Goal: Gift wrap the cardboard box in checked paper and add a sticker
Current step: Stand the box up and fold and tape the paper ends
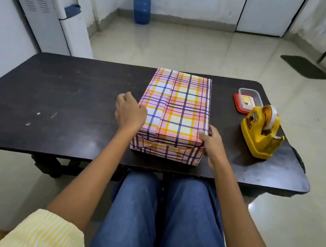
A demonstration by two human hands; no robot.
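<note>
— In the head view, where does the wrapped box (178, 113) sit?
— It lies flat on the dark table (65, 93) near the front edge, fully covered in checked paper.
— And the hands?
— The left hand (130, 113) curls its fingers against the box's left edge. The right hand (212, 141) grips the near right corner, thumb on top. A yellow tape dispenser (261, 132) stands to the right.

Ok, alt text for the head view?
A person's left hand and right hand hold the sides of a box wrapped in pink-and-yellow checked paper on a dark table. A yellow tape dispenser and clear plastic container sit to its right.
</note>
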